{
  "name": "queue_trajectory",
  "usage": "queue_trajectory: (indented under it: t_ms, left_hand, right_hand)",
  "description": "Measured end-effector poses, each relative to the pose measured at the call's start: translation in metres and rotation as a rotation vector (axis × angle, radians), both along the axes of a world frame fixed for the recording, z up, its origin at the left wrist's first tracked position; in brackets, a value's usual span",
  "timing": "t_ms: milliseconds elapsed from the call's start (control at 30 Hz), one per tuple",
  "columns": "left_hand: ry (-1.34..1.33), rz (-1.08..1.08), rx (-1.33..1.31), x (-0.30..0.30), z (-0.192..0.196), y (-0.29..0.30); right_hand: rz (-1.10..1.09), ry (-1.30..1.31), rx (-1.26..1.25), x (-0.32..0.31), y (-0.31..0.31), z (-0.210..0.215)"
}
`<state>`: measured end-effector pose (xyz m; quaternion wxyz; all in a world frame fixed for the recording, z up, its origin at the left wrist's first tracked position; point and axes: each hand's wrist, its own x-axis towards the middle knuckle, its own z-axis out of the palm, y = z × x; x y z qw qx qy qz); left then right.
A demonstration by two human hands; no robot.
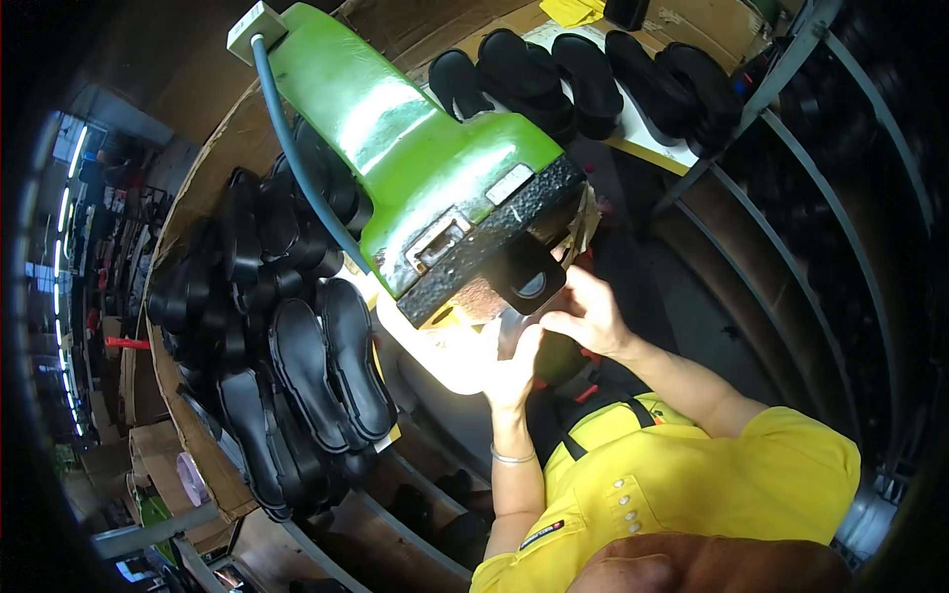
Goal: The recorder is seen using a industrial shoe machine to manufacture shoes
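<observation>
A large green machine (pixel 395 128) with a dark, speckled lower edge reaches in from the upper left. Beneath its head, my left hand (pixel 509 371) is raised, a bangle on its wrist. Its thumb points up, and its other fingers are lost in glare. Close by on the right, my right hand (pixel 591 314) curls with thumb and forefinger bent toward the black part (pixel 532 282) under the head. Both hands look closed around something between them, which the machine and the bright light hide. Its kind cannot be made out.
Black shoe soles (pixel 318 366) are piled in a cardboard box (pixel 213 158) on the left. More black soles (pixel 593 84) stand in a row on a white board at the back. Metal racks (pixel 791 158) rise on the right. A blue-grey cable (pixel 292 148) runs down the machine's side.
</observation>
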<state>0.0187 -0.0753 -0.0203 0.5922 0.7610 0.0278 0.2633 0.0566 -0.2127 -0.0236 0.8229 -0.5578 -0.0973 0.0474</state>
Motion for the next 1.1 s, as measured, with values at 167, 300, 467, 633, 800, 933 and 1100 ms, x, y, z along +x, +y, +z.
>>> queue_trajectory:
  t_ms: [167,300,467,633,800,933,1100]
  left_hand:
    - [0.069,0.015,0.092,0.013,0.005,-0.014]
    - [0.038,0.036,-0.005,0.009,-0.003,-0.018]
    - [0.109,-0.092,-0.28,0.001,0.011,-0.018]
    - [0.029,-0.124,-0.201,0.005,0.013,-0.013]
    - [0.142,-0.022,-0.173,0.002,0.013,-0.002]
    - [0.136,0.124,-0.351,0.005,0.009,0.011]
    - [-0.01,0.111,-0.666,0.005,0.0,0.025]
  right_hand:
    - [0.448,0.164,-0.379,-0.031,-0.066,-0.062]
    - [0.374,0.63,0.213,-0.06,-0.102,-0.117]
    - [-0.064,0.699,0.287,-0.028,-0.13,-0.078]
    - [-0.199,0.455,0.048,0.025,-0.146,-0.022]
    - [-0.186,0.27,-0.102,0.059,-0.138,0.032]
    - [-0.105,0.144,-0.139,0.068,-0.125,0.056]
    - [-0.055,0.074,-0.157,0.062,-0.114,0.065]
